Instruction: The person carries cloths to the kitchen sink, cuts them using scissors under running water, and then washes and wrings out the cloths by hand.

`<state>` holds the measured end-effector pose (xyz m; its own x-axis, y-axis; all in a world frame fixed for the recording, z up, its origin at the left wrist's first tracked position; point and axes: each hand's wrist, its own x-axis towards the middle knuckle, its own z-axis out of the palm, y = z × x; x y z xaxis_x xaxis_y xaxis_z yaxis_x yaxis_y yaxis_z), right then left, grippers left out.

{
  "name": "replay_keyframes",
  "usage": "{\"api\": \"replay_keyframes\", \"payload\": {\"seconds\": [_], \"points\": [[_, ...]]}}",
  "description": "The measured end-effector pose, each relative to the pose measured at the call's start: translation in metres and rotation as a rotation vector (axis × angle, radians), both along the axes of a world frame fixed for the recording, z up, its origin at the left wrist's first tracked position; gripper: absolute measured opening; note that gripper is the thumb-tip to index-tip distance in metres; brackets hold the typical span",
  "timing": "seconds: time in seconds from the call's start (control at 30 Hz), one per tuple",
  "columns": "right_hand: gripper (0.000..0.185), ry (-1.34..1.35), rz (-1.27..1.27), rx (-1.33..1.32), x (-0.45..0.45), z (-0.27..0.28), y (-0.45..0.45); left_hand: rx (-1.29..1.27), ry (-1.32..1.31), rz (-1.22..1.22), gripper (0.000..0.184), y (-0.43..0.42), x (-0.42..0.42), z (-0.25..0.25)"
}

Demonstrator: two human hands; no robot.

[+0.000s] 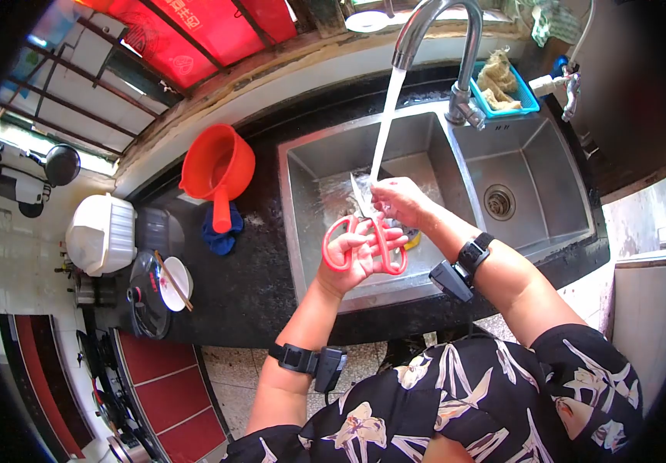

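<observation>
Rinsing looks underway, not finished: left hand (pixel 357 261) grips red scissors (pixel 363 204) by the handles over left basin (pixel 288 208), blades beside running water (pixel 387 123). Right hand (pixel 399 201) at blades, grip unclear; scissors not set down yet

On the wet-looking black counter (pixel 229 309), a red plastic dipper (pixel 221 162), crumpled blue cloth (pixel 219 243) and round glass lid (pixel 151 315) are carried left of the gripping left hand (pixel 360 266); beyond it, rightward, a turquoise plastic tray (pixel 531 100) is supported.
</observation>
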<state>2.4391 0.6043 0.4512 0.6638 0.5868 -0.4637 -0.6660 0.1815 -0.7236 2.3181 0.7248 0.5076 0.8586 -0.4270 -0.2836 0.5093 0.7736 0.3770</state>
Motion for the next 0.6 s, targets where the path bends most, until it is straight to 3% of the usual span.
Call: {"api": "replay_keyframes", "payload": {"seconds": [0.2, 0.43, 0.5, 0.57, 0.6], "points": [[0.009, 0.034, 0.006, -0.008, 0.0, 0.008, 0.002, 0.072, 0.011, -0.012, 0.057, 0.005, -0.002, -0.003], [0.012, -0.15, 0.052, -0.124, 0.003, -0.012, 0.002, 0.117, -0.03, -0.022, 0.05, 0.009, -0.002, -0.019], [0.015, -0.191, 0.064, -0.307, 0.003, -0.007, 0.001, 0.421, 0.021, 0.036, 0.048, 0.013, -0.012, -0.007], [0.01, -0.081, 0.073, -0.261, 0.009, -0.008, 0.0, 0.797, 0.108, -0.009, 0.048, 0.032, -0.028, -0.006], [0.012, -0.029, 0.081, -0.239, 0.013, -0.008, 0.002, 1.112, 0.068, 0.028, 0.053, 0.042, -0.041, -0.016]]}}
